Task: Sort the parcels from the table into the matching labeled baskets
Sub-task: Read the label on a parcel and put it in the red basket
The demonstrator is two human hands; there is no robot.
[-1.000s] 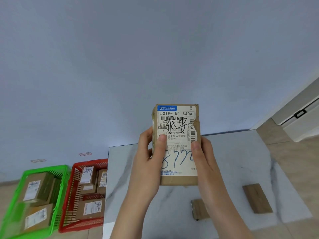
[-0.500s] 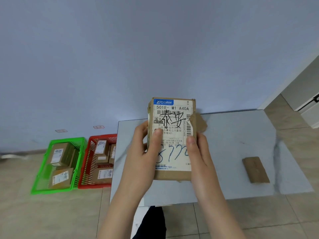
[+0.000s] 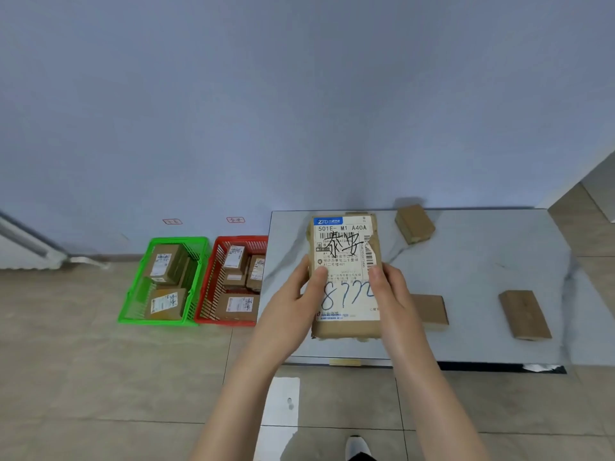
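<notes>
Holding the parcel point(image 3: 344, 274) up w/ both hands, label facing cam, table point(image 3: 482, 267) behind it. L hand point(image 3: 291, 302) grips its 9 o'clock edge, R hand point(image 3: 396, 294) the 3 o'clock edge, thumbs on the front. On the floor at the table's 9 o'clock: red basket point(image 3: 239, 238), then green basket point(image 3: 179, 239), both w/ boxes inside. 3 more boxes point(image 3: 414, 223) on the table, 1 to 3 o'clock of the parcel.

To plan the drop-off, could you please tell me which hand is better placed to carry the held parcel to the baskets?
Left, probably. The left hand and right hand both grip the parcel, but the green basket and red basket sit to the left.
</notes>
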